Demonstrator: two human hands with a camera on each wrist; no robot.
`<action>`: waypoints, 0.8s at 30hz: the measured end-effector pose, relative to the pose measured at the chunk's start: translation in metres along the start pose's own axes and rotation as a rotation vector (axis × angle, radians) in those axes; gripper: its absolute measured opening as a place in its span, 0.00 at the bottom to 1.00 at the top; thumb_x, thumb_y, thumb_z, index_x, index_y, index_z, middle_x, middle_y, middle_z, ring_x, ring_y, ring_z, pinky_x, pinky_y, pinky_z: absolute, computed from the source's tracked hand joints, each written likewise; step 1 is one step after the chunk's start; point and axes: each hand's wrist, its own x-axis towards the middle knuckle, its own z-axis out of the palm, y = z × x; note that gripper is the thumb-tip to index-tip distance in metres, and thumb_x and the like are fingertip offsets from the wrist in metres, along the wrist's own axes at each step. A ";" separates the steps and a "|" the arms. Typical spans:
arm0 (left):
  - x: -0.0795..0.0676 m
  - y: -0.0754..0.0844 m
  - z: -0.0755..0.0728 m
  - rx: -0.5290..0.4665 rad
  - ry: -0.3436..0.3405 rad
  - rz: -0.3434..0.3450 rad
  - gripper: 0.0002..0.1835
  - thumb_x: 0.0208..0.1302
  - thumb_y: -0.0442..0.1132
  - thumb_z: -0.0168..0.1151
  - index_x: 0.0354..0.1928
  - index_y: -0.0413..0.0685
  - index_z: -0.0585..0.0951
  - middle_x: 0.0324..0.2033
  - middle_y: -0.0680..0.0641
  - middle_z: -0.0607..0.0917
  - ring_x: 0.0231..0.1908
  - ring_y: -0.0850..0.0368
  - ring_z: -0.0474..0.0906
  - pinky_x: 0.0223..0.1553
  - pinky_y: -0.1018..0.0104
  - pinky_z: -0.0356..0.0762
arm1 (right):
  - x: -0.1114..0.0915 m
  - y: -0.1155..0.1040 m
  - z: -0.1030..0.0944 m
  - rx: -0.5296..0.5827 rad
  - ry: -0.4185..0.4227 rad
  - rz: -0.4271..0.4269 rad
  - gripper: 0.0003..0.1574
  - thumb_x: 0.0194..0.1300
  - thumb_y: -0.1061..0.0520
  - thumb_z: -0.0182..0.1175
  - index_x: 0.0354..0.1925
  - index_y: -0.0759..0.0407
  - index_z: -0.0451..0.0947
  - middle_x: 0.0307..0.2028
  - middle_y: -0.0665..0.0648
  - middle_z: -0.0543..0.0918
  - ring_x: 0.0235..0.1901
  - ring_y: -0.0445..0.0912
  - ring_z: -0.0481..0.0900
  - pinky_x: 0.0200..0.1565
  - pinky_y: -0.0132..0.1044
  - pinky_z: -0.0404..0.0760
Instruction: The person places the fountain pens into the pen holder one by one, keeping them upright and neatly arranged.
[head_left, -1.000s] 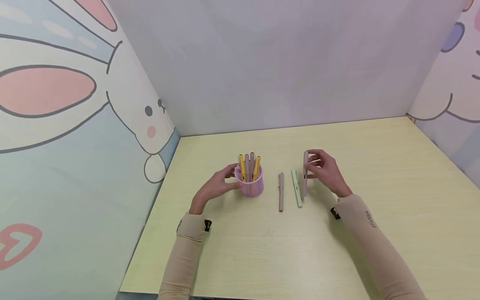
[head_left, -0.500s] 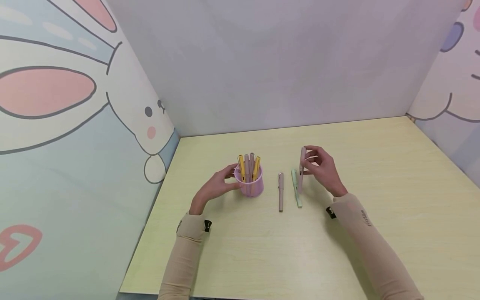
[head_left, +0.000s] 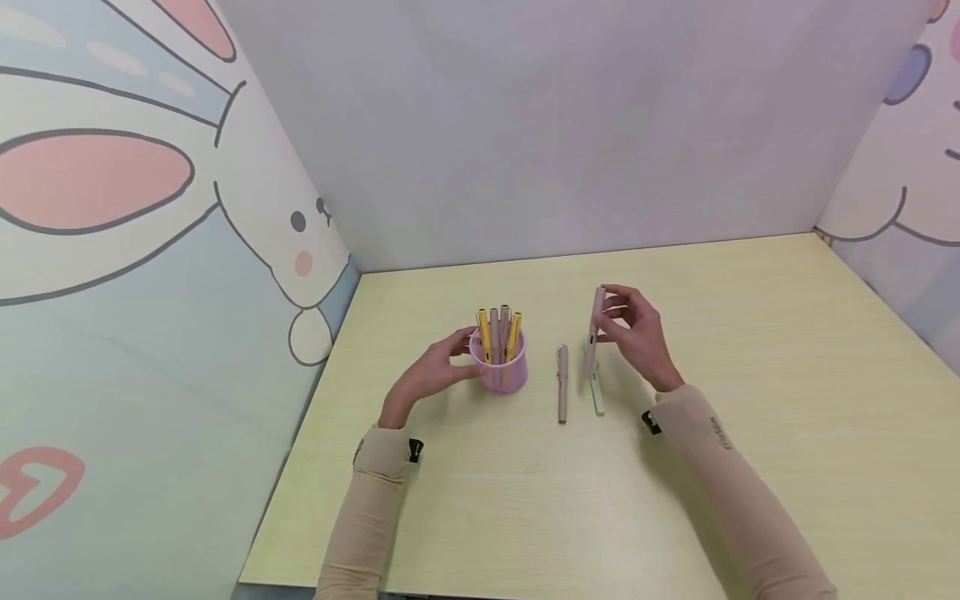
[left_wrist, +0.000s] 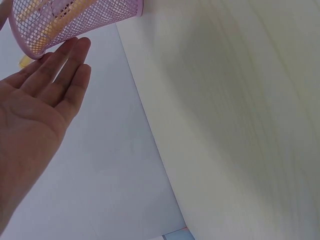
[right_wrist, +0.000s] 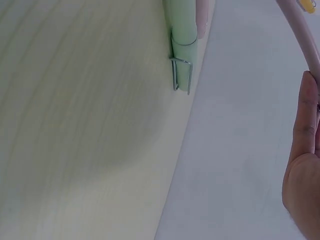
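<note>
A pink mesh pen holder [head_left: 512, 381] stands on the table, with several yellow and mauve pens upright in it. My left hand [head_left: 431, 371] holds its side, thumb in front and fingers behind; the left wrist view has the fingertips right against the mesh. Between thumb and fingers of my right hand [head_left: 637, 337], a pale mauve pen [head_left: 594, 333] is pinched near its upper end, almost upright. Its lower end overlaps a mint green pen [head_left: 597, 400] lying on the table. Another mauve pen [head_left: 562, 392] lies between the green one and the holder.
The pale wood-grain table [head_left: 480, 517] meets a plain grey-lilac wall [head_left: 570, 125] at the back. On the left stands a wall with a painted rabbit [head_left: 255, 217], and on the right another painted wall [head_left: 892, 183].
My right hand has moved left and slightly up in the head view with the mauve pen, which now tilts and overlaps the green pen. The left hand and the holder have not moved.
</note>
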 end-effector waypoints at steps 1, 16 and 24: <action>0.000 0.000 0.000 0.001 0.000 0.000 0.42 0.69 0.45 0.69 0.78 0.41 0.62 0.69 0.40 0.75 0.67 0.42 0.72 0.67 0.42 0.68 | 0.000 0.000 0.002 0.003 0.002 -0.005 0.32 0.69 0.74 0.59 0.69 0.73 0.67 0.48 0.65 0.75 0.42 0.47 0.80 0.34 0.42 0.88; 0.001 0.001 0.000 -0.006 -0.006 -0.008 0.42 0.69 0.47 0.69 0.79 0.42 0.61 0.69 0.40 0.75 0.67 0.42 0.72 0.67 0.41 0.68 | 0.010 -0.002 0.032 0.102 0.021 -0.099 0.30 0.68 0.75 0.60 0.67 0.73 0.69 0.47 0.65 0.76 0.40 0.47 0.80 0.33 0.42 0.88; 0.001 0.001 0.000 -0.003 -0.011 -0.016 0.42 0.70 0.47 0.68 0.79 0.41 0.61 0.69 0.40 0.75 0.67 0.42 0.71 0.67 0.42 0.68 | 0.015 -0.008 0.046 0.139 0.040 -0.134 0.31 0.68 0.76 0.59 0.67 0.74 0.68 0.47 0.65 0.75 0.41 0.45 0.80 0.33 0.42 0.88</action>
